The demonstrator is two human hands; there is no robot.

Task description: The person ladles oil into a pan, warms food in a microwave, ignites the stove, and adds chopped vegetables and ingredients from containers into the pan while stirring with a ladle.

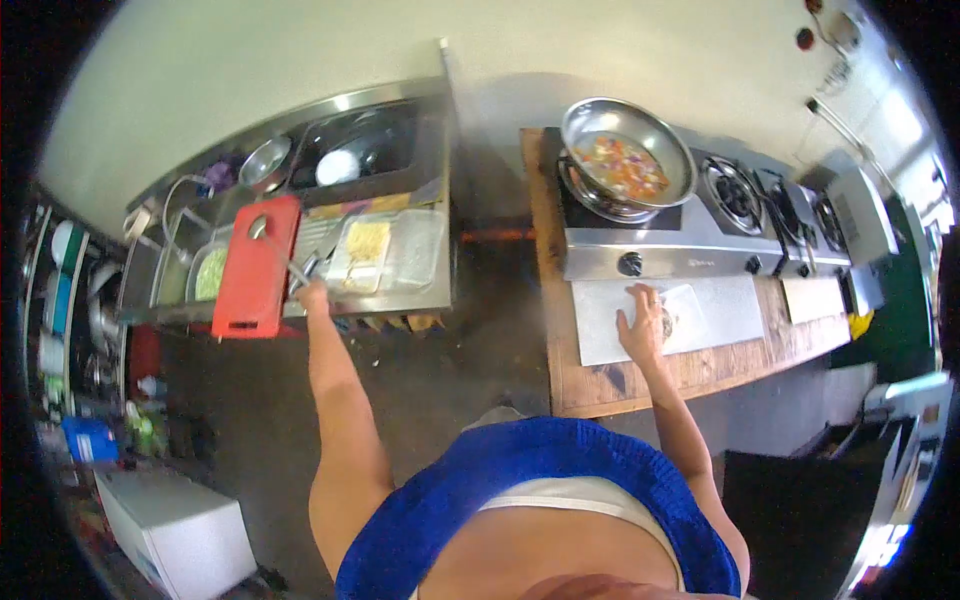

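Observation:
At the sink side, my left hand (313, 296) is closed around the handle end of a metal ladle (259, 228). The ladle's bowl lies over a red cutting board (250, 280), which spans the sink. Beside it, a tray of shredded pale yellow food (366, 243) rests on the metal drainboard. My right hand (645, 325) is above a grey mat on the wooden counter, fingers apart. It reaches over the edge of a clear plastic container (686, 314) with some small contents, partly hidden by the hand; whether it touches them I cannot tell.
A steel wok (628, 155) with chopped colourful vegetables sits on the gas stove (668, 255). Green shreds fill a basin (210, 274) left of the board. A metal bowl (265, 163) stands behind the sink. A floor gap separates sink and wooden counter (590, 392).

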